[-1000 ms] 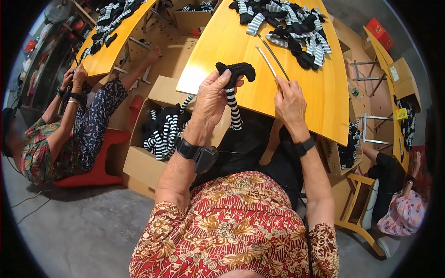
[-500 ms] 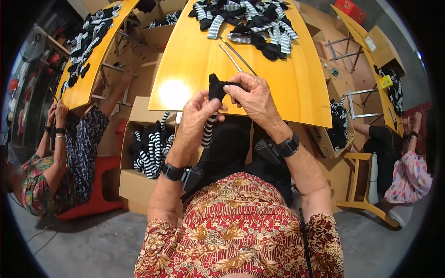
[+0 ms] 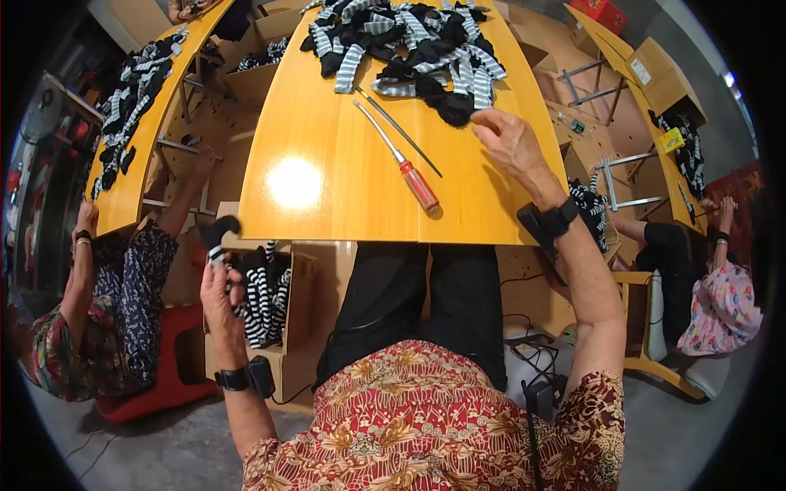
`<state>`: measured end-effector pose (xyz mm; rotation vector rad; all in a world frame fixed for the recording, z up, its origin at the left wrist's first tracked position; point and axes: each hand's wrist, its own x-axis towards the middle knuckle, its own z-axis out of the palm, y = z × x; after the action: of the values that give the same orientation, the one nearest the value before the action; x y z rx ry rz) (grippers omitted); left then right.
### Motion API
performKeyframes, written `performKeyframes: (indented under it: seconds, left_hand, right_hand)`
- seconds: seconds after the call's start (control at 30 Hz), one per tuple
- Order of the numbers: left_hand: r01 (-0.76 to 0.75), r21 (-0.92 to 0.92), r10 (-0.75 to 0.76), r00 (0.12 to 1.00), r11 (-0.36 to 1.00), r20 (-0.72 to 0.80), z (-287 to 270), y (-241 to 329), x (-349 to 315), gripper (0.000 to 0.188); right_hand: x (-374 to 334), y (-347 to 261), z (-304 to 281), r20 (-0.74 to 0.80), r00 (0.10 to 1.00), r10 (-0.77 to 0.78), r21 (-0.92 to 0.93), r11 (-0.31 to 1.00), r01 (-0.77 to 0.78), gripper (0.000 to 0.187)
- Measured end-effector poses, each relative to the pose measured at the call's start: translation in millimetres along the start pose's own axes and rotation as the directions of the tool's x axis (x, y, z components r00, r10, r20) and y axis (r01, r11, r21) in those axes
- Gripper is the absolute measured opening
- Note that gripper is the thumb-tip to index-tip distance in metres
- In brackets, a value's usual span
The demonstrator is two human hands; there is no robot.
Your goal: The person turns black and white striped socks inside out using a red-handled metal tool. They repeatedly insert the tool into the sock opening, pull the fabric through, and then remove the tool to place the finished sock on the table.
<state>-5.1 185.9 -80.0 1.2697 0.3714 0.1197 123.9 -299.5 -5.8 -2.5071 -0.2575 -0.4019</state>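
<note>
My left hand [image 3: 219,295] is over the cardboard box [image 3: 299,311] on the left, fingers closed on a black-and-white striped sock [image 3: 218,237] with a black end sticking up. Several striped socks [image 3: 264,303] lie inside that box. On the table, my right hand [image 3: 514,143] reaches to the near right edge of a pile of black and grey-striped socks [image 3: 409,49]. Its thumb and fingers pinch the edge of a black sock [image 3: 454,109]. Nearer me lie a red-handled screwdriver [image 3: 419,186] and a thin dark rod [image 3: 401,135], neither touched by my hands.
The yellow table [image 3: 344,188] has its near edge just beyond my legs. A second sock box [image 3: 589,209] stands at its right. People sit at side tables, one by a red chair [image 3: 168,368], another by a wooden-framed chair [image 3: 647,327].
My hands have parted from the sock between them. The left carried the sock to the left box; the right moved forward to the pile. The screwdriver now lies in full view.
</note>
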Motion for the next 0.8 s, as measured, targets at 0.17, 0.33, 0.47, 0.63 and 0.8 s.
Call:
performKeyframes:
  seconds: [0.17,0.33,0.47,0.63,0.8]
  left_hand:
    - [-0.100,0.504,0.185,0.975,0.858,-0.121,-73.1,-65.1,22.5,0.037]
    - [-0.055,0.476,0.073,0.997,0.878,-0.019,-45.9,-51.8,9.9,0.030]
    - [-0.088,0.416,0.105,0.994,0.905,-0.018,-15.5,-33.3,1.6,0.024]
    - [-0.151,0.320,0.148,0.988,0.935,0.034,22.6,-14.8,-5.6,0.022]
    - [-0.240,0.186,0.210,0.963,0.953,0.169,72.3,12.1,-11.9,0.019]
  right_hand:
    - [46.6,37.2,42.5,-0.122,0.970,-0.208,-0.305,0.938,0.163,0.027]
    - [49.9,54.1,48.7,0.044,0.996,-0.077,-0.318,0.944,0.087,0.025]
    - [29.8,28.0,30.9,0.212,0.976,-0.041,-0.090,0.994,0.061,0.022]
    - [33.7,4.4,-12.5,-0.023,0.996,0.083,0.240,0.968,-0.075,0.022]
    - [31.3,-35.8,-63.5,0.002,0.997,0.073,0.652,0.756,-0.056,0.020]
